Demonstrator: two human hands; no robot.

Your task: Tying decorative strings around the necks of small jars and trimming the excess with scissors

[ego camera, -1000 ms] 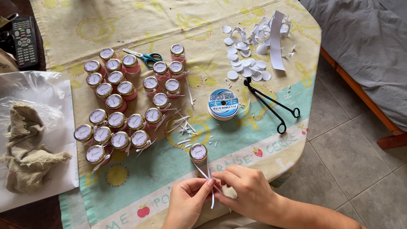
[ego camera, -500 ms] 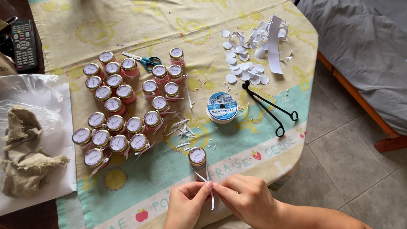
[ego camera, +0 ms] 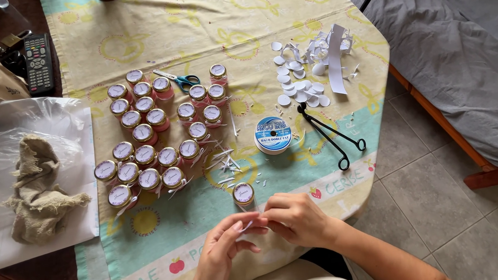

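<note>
My left hand (ego camera: 223,250) and my right hand (ego camera: 294,219) meet at the table's near edge, fingertips pinched together on a thin white ribbon (ego camera: 247,226). Just beyond them stands a small pink jar with a labelled round lid (ego camera: 243,194), and the ribbon seems to run up to it. Several more such jars (ego camera: 148,141) stand grouped to the left. A ribbon spool (ego camera: 272,135) lies flat in the middle of the table.
Black long-handled scissors (ego camera: 330,133) lie right of the spool, teal-handled scissors (ego camera: 179,79) among the jars. White paper circles and scraps (ego camera: 307,70) sit far right. A beige cloth on clear plastic (ego camera: 35,185) and a remote control (ego camera: 37,62) are at left. A grey bed (ego camera: 458,52) stands right.
Both hands stayed at the near edge working the ribbon; the dangling end is now pulled up between the fingertips. The camera shifted slightly.
</note>
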